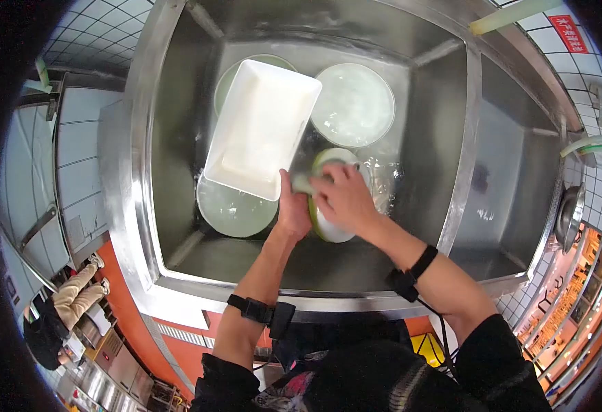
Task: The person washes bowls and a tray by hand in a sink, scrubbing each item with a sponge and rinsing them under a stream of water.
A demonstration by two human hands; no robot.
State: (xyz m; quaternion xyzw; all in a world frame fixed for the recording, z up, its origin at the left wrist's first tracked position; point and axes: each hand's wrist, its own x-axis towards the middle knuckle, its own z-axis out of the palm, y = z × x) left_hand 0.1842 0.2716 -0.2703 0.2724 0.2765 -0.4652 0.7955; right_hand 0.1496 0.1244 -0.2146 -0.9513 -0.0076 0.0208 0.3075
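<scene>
My left hand (294,211) is closed on the near left side of a white bowl with a green edge (334,230), tilted on its side over the sink. My right hand (347,199) reaches across the bowl, its fingers bent around a small grey-green pad (303,183), blurred by motion. Just beyond my left thumb lies a white rectangular tub (259,117), tilted and partly covering two pale round dishes. One of these dishes (237,209) shows at the near left; another round dish (354,103) stands farther back, with liquid shining in it.
The deep steel sink (438,137) surrounds everything, with a raised front rim (383,302). A second basin (496,185) lies to the right. Hoses (514,15) hang over the back edge. A person (57,316) is far off at the left.
</scene>
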